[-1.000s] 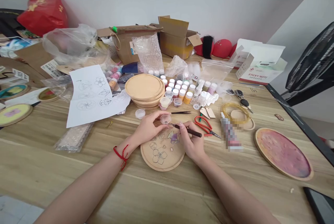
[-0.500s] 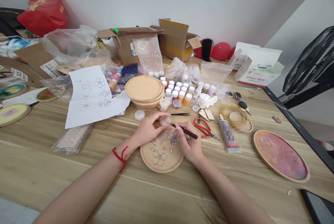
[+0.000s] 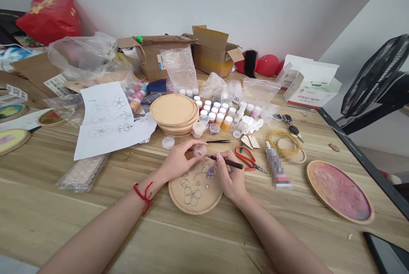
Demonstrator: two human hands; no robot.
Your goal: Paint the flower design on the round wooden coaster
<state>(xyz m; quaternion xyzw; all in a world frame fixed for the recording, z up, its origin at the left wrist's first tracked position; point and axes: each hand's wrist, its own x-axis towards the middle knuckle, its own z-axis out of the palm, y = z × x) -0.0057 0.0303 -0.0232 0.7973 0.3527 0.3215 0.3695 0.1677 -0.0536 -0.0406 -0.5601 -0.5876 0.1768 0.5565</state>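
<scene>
My left hand [image 3: 178, 160] pinches a small clear plastic cup [image 3: 200, 150] above a round wooden disc [image 3: 182, 197]. The disc has flowers drawn in dark line and a purple-painted patch [image 3: 210, 171] near its far edge. My right hand [image 3: 231, 179] holds a dark-handled paintbrush [image 3: 227, 162] like a pen, with its tip close beside the cup. Both hands hover over the far part of the disc and hide some of it. A red string circles my left wrist.
Stacked wooden discs [image 3: 174, 111] and several small paint jars [image 3: 213, 112] stand beyond my hands. Tweezers [image 3: 218, 141] lie close by. Red-handled scissors [image 3: 246, 159] and a tube with a blurred label [image 3: 277, 168] are to the right. A sketch sheet [image 3: 110, 122] lies left.
The whole scene has shifted slightly left in view as my head moved. The brush tip sits a little lower beside the cup, and both hands keep their hold.
</scene>
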